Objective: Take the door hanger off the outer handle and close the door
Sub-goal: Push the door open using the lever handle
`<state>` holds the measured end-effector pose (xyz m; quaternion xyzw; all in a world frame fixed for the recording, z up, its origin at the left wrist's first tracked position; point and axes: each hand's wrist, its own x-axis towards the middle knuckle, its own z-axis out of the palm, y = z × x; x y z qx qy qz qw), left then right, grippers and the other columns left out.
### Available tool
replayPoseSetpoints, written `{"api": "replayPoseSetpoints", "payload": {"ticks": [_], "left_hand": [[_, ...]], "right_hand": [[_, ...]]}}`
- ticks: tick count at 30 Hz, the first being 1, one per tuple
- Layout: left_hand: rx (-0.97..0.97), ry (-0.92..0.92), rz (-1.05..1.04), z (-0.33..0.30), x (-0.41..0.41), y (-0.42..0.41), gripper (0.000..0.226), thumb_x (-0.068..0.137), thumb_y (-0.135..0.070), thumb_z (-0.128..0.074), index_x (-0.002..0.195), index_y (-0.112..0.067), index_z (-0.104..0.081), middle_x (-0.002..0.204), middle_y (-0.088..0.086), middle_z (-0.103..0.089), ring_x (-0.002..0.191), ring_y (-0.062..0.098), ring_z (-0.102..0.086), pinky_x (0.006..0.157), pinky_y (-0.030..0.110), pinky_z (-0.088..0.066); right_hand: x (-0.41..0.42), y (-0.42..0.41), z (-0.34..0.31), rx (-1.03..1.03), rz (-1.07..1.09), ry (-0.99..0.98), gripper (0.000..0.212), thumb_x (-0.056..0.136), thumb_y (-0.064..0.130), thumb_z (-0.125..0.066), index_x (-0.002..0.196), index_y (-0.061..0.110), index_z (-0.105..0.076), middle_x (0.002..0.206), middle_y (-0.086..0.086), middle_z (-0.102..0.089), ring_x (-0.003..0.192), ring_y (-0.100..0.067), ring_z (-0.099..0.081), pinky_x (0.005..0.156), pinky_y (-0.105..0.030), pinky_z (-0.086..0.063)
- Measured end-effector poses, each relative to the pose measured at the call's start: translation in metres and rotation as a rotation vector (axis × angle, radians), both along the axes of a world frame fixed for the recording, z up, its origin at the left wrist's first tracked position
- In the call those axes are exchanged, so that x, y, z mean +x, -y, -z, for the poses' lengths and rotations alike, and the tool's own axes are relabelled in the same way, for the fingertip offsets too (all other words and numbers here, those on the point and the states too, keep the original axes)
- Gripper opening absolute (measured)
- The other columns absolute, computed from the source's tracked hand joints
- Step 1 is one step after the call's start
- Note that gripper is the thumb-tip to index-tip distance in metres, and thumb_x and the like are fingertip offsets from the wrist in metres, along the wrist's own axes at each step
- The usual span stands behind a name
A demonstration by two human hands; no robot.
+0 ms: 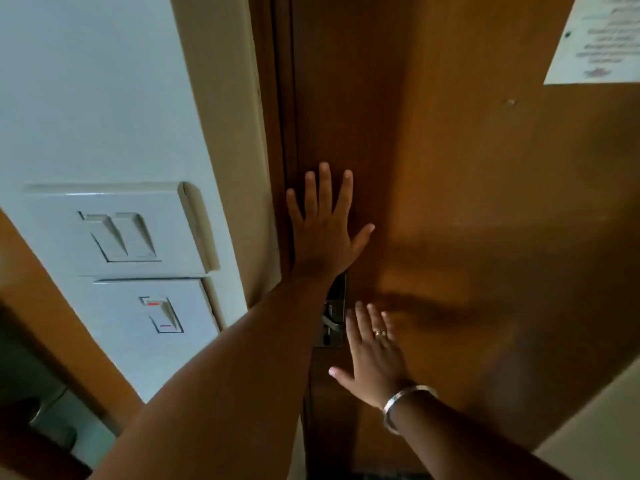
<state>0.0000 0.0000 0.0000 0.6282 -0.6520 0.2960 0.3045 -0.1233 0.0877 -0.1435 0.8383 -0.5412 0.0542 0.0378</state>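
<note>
Both hands lie flat against the inner face of the brown wooden door [467,202], palms down and gripping nothing. The left hand [323,230] sits higher, close to the latch edge of the door, its fingers spread and pointing up, the thumb splayed out to the right; its bare forearm runs long and straight from the lower left of the view up to the wrist. The right hand [374,355] rests lower — just to the right of the metal lock plate and lever handle [333,323] — with fingers together and pointing up, the thumb stretched toward the left. A ring [379,333] shows on one finger and a silver bangle [403,405] circles the wrist; that forearm comes in from the lower right corner. The left wrist crosses partly in front of the top of the lock plate. The door's edge stands against the dark frame [277,98] with no gap showing along it. The door hanger is nowhere in view, and the outer handle is hidden behind the door. On the white wall to the left sit two switch plates, a double switch [121,237] above a single one [162,315]. A printed paper notice [595,39] is fixed to the door at the upper right, its text too blurred to read.
</note>
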Motion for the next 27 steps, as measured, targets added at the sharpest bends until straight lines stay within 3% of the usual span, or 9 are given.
{"api": "replayPoseSetpoints", "payload": {"ticks": [5, 9, 12, 14, 18, 27], "left_hand": [[-0.010, -0.067, 0.034, 0.011, -0.005, 0.020, 0.102, 0.082, -0.079, -0.040, 0.156, -0.017, -0.008, 0.162, 0.024, -0.009, 0.148, 0.044, -0.002, 0.117, 0.063, 0.000], [-0.024, -0.065, 0.028, 0.016, -0.006, 0.029, 0.108, 0.079, -0.085, -0.037, 0.156, -0.016, -0.007, 0.161, 0.027, -0.010, 0.147, 0.046, -0.002, 0.117, 0.062, 0.000], [-0.040, -0.078, 0.024, 0.017, -0.008, 0.030, 0.111, 0.077, -0.087, -0.038, 0.155, -0.015, -0.006, 0.160, 0.029, -0.010, 0.147, 0.047, -0.003, 0.117, 0.061, 0.000], [-0.045, -0.087, 0.012, 0.017, -0.009, 0.031, 0.112, 0.076, -0.088, -0.037, 0.155, -0.014, -0.007, 0.159, 0.030, -0.011, 0.147, 0.048, -0.004, 0.118, 0.060, 0.000], [-0.027, -0.061, -0.002, 0.016, -0.010, 0.029, 0.115, 0.075, -0.090, -0.036, 0.154, -0.011, -0.010, 0.158, 0.032, -0.013, 0.146, 0.049, -0.006, 0.118, 0.060, 0.001], [0.042, -0.080, -0.006, 0.011, -0.013, 0.000, 0.116, 0.075, -0.089, -0.039, 0.154, -0.011, -0.005, 0.159, 0.031, -0.009, 0.147, 0.048, -0.003, 0.118, 0.058, 0.006]], "right_hand": [[0.024, 0.009, 0.014, 0.051, 0.032, 0.054, 0.107, 0.079, 0.069, -0.049, 0.151, 0.009, 0.002, 0.161, -0.019, 0.004, 0.147, -0.036, 0.007, 0.117, -0.050, 0.011], [0.027, 0.015, 0.019, 0.044, 0.035, 0.068, 0.111, 0.071, 0.071, -0.055, 0.149, 0.006, -0.012, 0.160, -0.020, -0.008, 0.147, -0.038, -0.003, 0.117, -0.052, 0.009], [0.027, 0.019, 0.026, 0.042, 0.035, 0.102, 0.120, 0.059, 0.083, -0.047, 0.147, 0.007, -0.020, 0.159, -0.021, -0.015, 0.146, -0.039, -0.011, 0.115, -0.052, 0.004], [0.026, 0.020, 0.035, 0.096, 0.030, 0.166, 0.127, 0.050, 0.091, -0.034, 0.148, 0.011, -0.016, 0.161, -0.017, -0.008, 0.147, -0.036, -0.005, 0.118, -0.056, -0.001], [0.021, 0.018, 0.049, 0.188, 0.019, 0.315, 0.128, 0.049, 0.095, -0.038, 0.148, 0.026, 0.005, 0.162, -0.009, 0.003, 0.148, -0.032, -0.002, 0.116, -0.057, -0.017], [0.006, -0.005, 0.037, 0.334, -0.017, 0.181, 0.132, 0.054, 0.094, -0.043, 0.146, 0.027, 0.024, 0.161, -0.008, 0.019, 0.148, -0.030, 0.009, 0.118, -0.048, -0.006]]}}
